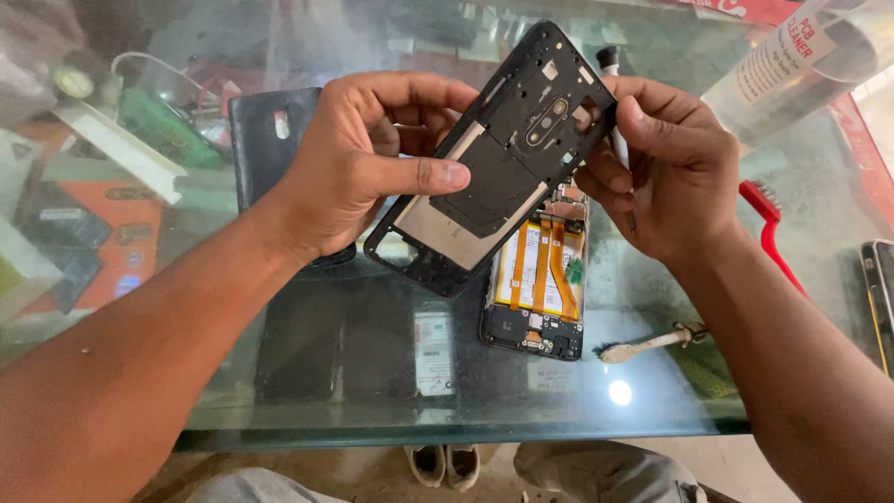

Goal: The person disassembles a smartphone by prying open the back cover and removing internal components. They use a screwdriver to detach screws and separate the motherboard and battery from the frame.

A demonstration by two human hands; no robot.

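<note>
Mid-frame, my left hand (358,172) and right hand (666,168) pinch the black phone frame (494,158).
It could slip onto the opened phone (540,279) on the glass table (652,391).

red brush (771,233) | toothbrush (652,343) | spray can (801,65) | glass table (372,401)

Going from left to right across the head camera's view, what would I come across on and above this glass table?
Dark phone back cover → left hand → black phone frame → right hand → red brush handle → phone at the right edge.
</note>
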